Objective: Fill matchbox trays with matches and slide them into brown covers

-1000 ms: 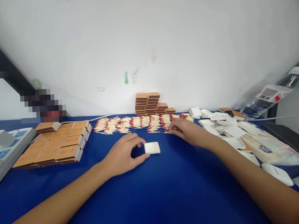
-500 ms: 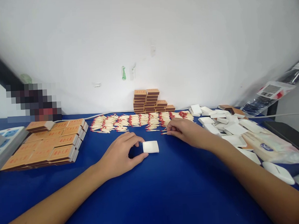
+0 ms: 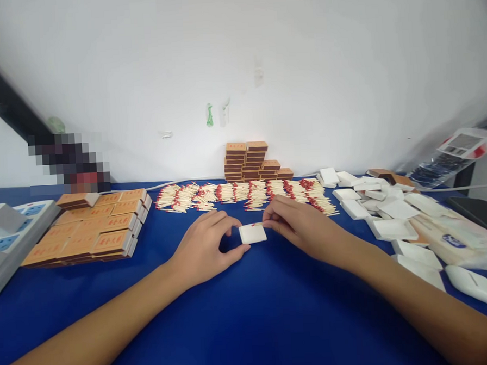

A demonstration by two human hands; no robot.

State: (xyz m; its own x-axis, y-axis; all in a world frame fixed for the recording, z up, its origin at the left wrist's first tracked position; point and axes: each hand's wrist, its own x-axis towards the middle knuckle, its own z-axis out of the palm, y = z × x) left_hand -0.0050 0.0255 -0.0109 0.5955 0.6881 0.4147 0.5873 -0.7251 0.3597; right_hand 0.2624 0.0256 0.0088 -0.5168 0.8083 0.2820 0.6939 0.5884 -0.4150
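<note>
A small white matchbox tray (image 3: 253, 235) lies on the blue tabletop in front of me. My left hand (image 3: 208, 244) has its thumb and forefinger at the tray's left side, steadying it. My right hand (image 3: 288, 218) pinches a match over the tray's far right part, and a red match head shows at the tray's far edge. Most of that match is hidden by my fingers. Behind both hands runs a row of loose matches (image 3: 227, 192) with red heads. Brown matchboxes (image 3: 245, 161) are stacked against the wall.
On the left stand rows of matchboxes (image 3: 80, 232) beside a power strip (image 3: 29, 226). To the right lie a heap of white trays (image 3: 395, 228), a tissue pack (image 3: 454, 242) and a white mouse-shaped object (image 3: 475, 285). A plastic bottle (image 3: 434, 170) leans at the far right.
My right hand has moved from the row of matches left to the tray, bringing a match with it. My left hand stays at the tray. The view has shifted slightly.
</note>
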